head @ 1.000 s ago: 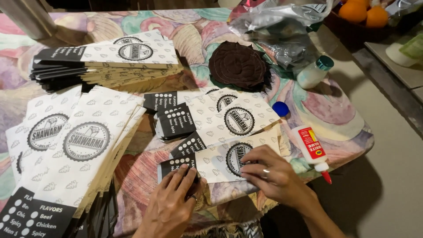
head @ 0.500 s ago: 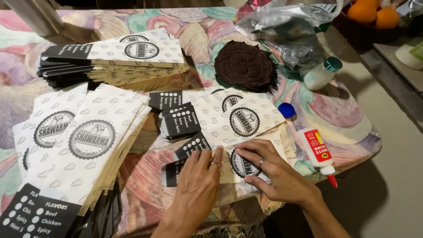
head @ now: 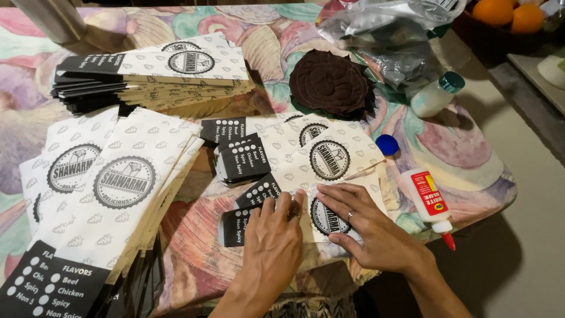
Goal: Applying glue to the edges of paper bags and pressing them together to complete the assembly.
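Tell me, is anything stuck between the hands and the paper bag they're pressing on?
Nothing visible is. The left hand and the right hand both lie flat, straight on the printed paper bag at the table's near edge. The glue bottle lies off to the right, apart from them.

matt paper sleeves (head: pixel 329 171), glossy plastic glue bottle (head: pixel 428 198), brown cloth mat (head: pixel 331 81)

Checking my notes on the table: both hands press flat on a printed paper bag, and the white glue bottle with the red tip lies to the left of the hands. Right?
Not quite. In the head view the glue bottle lies to the right of the left hand and right hand, which press flat on the paper bag.
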